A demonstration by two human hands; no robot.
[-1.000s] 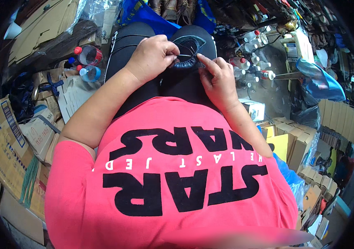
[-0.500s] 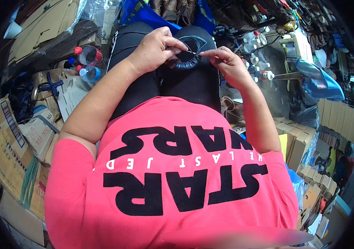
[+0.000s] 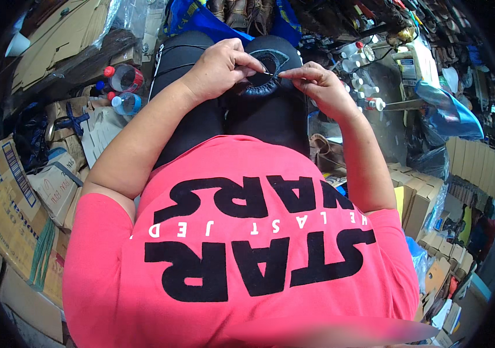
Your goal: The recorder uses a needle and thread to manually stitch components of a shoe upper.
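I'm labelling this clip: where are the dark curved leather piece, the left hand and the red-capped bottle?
Dark curved leather piece (image 3: 257,88), head view, lower curved edge.
Left hand (image 3: 219,68), head view, back of hand.
Red-capped clear plastic bottle (image 3: 122,77), head view, its body.

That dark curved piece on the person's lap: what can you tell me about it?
The dark curved piece looks like black leather, bent into a shallow arc with a puckered lower edge. It lies on the black-clad thighs. The left hand pinches its left end, and the right hand holds a thin needle-like pin at its right end.
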